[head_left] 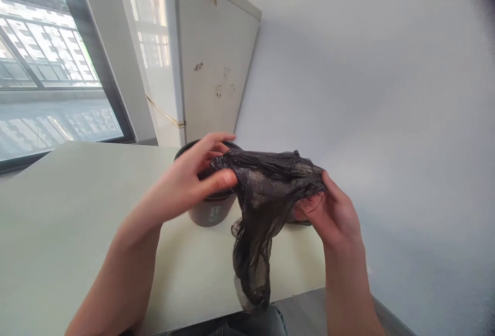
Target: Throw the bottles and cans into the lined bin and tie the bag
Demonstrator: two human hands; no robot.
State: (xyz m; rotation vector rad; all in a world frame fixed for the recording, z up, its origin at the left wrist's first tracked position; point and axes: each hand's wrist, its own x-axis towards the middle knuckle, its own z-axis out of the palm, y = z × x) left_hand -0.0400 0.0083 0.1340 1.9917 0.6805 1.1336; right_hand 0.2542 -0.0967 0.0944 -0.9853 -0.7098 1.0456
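A thin black plastic bag (263, 197) is stretched between my two hands, its lower end hanging down past the table's front edge. My left hand (201, 173) grips the bag's left side between thumb and fingers. On the right, my right hand (334, 207) holds the other side, with some fingers behind or under the plastic. Behind the bag and my left hand, a round bin (212, 212) with a dark rim stands on the table, partly hidden. Some more dark plastic (299, 218) lies on the table behind the bag, mostly covered.
The pale green table (77, 197) extends to the left. A white refrigerator (216, 63) with worn marks stands behind it. A wall (367, 94) rises close on the right, and a window (50, 68) is at the upper left.
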